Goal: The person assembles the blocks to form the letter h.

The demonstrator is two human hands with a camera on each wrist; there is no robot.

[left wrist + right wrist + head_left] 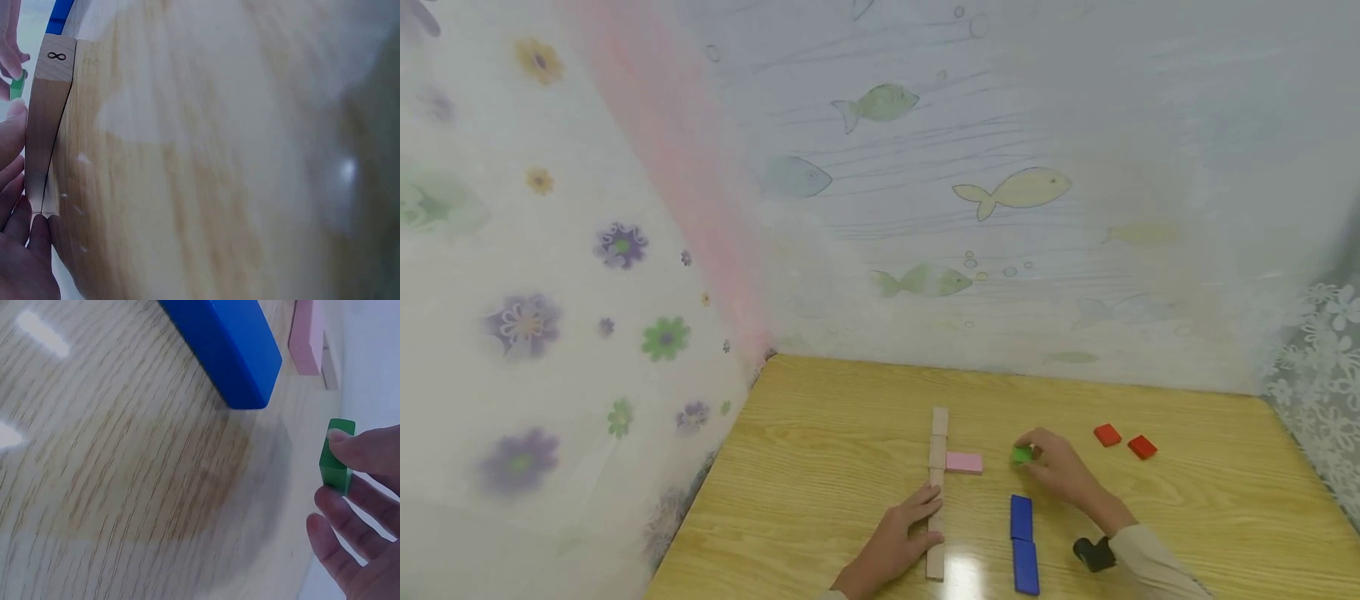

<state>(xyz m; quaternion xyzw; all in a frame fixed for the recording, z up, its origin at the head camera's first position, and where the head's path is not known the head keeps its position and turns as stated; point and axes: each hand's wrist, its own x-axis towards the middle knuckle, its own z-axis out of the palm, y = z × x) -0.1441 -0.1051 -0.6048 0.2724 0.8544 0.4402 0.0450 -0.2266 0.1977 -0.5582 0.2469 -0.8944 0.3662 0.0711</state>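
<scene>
A line of plain wooden blocks (937,454) runs up the table. My left hand (891,542) rests on its lower part, the fingers fairly straight along the blocks. In the left wrist view, one wooden block (53,106) bears a black figure 8 on its end. A pink block (964,463) juts out sideways from the line, to its right. Farther right, my right hand (1060,471) pinches a small green block (336,459) between thumb and fingers, close over the table. Two blue blocks (1021,518) lie end to end below it.
Two red blocks (1107,435) lie on the wood-grain table (835,433) right of my right hand. A small black object (1094,554) sits near the right sleeve (1150,562). A wall with fish drawings (883,102) rises behind the table, and a flower-patterned wall (520,325) at left.
</scene>
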